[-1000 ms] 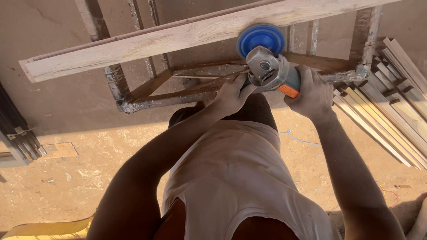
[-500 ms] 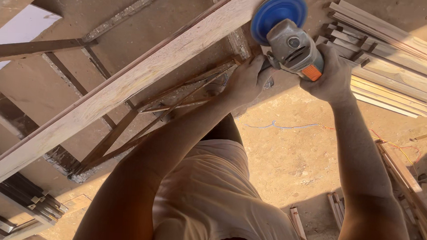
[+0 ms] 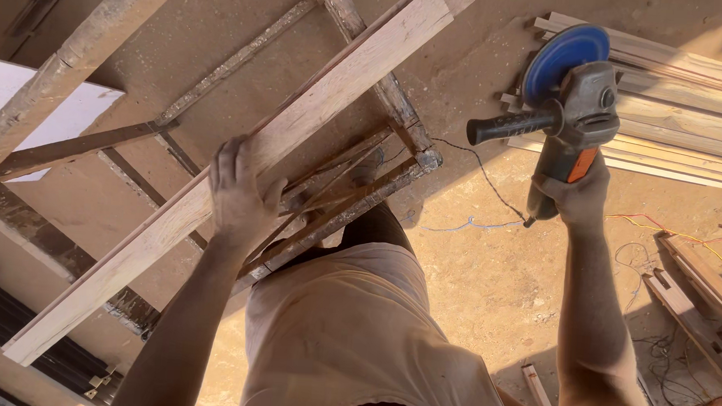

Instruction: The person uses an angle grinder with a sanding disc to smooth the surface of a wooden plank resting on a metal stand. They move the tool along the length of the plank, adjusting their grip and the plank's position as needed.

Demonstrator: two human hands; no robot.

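Across metal frame stand (image 3: 398, 114), long wooden plank (image 3: 299, 117) lies diagonal. Left hand (image 3: 242, 197) clamped over plank's near edge; firm downward grip advisable so plank stays seated. Right hand (image 3: 580, 194) wrapped tight round grinder (image 3: 576, 99), blue disc up, well clear of plank. Stacked wood strips (image 3: 679, 104) behind; loose wires (image 3: 663, 244) on sandy ground, trip risk.

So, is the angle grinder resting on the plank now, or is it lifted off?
Lifted off. The right hand holds the angle grinder away from the plank, its blue disc clear of the wood. The left hand grips the plank.
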